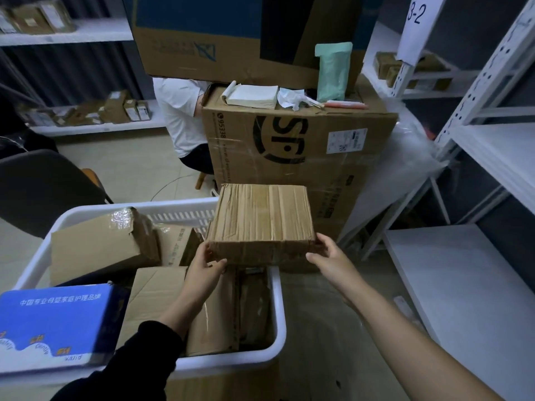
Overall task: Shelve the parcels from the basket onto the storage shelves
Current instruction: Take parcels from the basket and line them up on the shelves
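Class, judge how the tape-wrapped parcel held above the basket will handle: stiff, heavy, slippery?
Probably stiff: the parcel keeps flat faces. Likely light: the left hand and right hand hold it by its near corners alone. Its tape may be slippery.

Black sleeve (136,360) above the left hand (202,270) (cuff mid-forearm) — right forearm (405,340) bare

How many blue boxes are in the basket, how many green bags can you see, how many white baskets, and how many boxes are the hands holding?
blue box: 1
green bag: 1
white basket: 1
brown box, held by left hand and right hand: 1
Total: 4
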